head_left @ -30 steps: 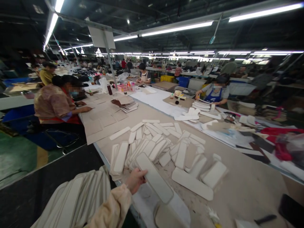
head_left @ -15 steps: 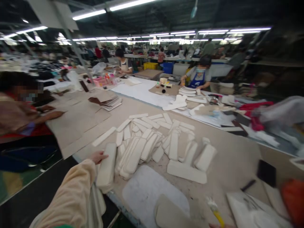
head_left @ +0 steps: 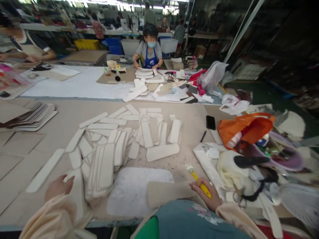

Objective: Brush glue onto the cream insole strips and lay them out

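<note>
My left hand [head_left: 59,187] is at the lower left, fingers a little apart at the edge of a stack of pale, round-cornered strips [head_left: 76,189]. It touches the stack; no strip is seen lifted in it. My right hand [head_left: 205,192] is closed around a brush [head_left: 204,188] with a yellow handle, its white bristles pointing up and away from me. Between my hands lies a white rounded sheet [head_left: 124,186], partly under a beige panel [head_left: 164,192]. Beyond them spreads a loose heap of similar pale strips [head_left: 107,162], several overlapping.
Layered sheets [head_left: 32,116] lie at the left. On the right are a phone [head_left: 210,122], an orange bag [head_left: 246,127], a purple basin [head_left: 294,159] and mixed scraps. Across the table a co-worker [head_left: 151,49] in a blue apron handles pale pieces; another person sits far left.
My view has swung right and down, bringing my right hand and the brush fully into sight. My left hand remains at the strip stack, its fingers now on the nearer left side.
</note>
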### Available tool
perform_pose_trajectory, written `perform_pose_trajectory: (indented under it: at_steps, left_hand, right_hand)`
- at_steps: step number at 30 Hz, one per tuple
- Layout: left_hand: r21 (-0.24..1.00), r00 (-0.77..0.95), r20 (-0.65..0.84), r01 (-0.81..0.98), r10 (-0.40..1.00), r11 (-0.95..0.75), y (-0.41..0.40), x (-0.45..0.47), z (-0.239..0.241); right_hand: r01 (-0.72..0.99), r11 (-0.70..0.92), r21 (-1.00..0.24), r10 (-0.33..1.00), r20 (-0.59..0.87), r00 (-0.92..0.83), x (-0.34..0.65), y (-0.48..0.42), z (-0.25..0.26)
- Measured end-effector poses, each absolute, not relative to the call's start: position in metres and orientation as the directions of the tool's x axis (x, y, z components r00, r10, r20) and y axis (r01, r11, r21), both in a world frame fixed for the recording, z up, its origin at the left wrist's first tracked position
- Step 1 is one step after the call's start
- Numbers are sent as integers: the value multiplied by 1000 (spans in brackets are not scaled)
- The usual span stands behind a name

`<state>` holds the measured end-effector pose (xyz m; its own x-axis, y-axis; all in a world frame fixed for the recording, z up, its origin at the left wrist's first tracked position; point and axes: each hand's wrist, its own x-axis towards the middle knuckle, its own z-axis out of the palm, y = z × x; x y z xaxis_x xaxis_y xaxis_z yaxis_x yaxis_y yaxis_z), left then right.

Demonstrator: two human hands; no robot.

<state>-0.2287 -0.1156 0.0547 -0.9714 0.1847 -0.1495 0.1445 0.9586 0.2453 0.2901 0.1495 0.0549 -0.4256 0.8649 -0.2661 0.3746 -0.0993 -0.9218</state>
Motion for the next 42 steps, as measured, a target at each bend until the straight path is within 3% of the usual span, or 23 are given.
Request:
perform_pose_trajectory:
  at_steps: [4,6,9,13,16,25,29,32,39,42]
  left_hand:
    - [369,-838,-206,412,506,833,-77,-145,16]
    - [514,-556,-168,656,814,553,-58,-82,-2]
    - [536,-221,-243,781,945,320,-36,7,-17]
    - [370,-95,-455,884,885,285,-16,72,-22]
    - [289,-64,-523,925,850,247,-1,84,-27]
    - [334,-49,-523,907,851,258,17,80,-37]
    - [344,-185,-456,866,870,364,0,81,-36]
    - [343,-358,-370,805,857,484,-19,83,-39]
    - [404,-628,-298,599,719,691,-42,84,-46]
    - [442,-659,-334,522,674,729,-39,84,-46]
  right_hand:
    - [352,-174,-920,865,-314,-393,298,147,56]
    - [354,-183,-917,869,-319,-378,304,145,54]
    - [380,-154,-912,875,-304,-377,315,143,50]
    - [400,-117,-909,876,-285,-390,332,140,44]
    - [396,-111,-911,876,-278,-395,344,138,40]
    - [161,-280,-947,851,-322,-415,369,131,37]
    - [-22,-466,-885,803,-412,-430,376,137,40]
    - [-117,-515,-849,798,-425,-427,377,146,47]
    - [-93,-555,-827,745,-443,-499,368,158,52]
    - [61,-477,-877,722,-431,-542,357,155,44]
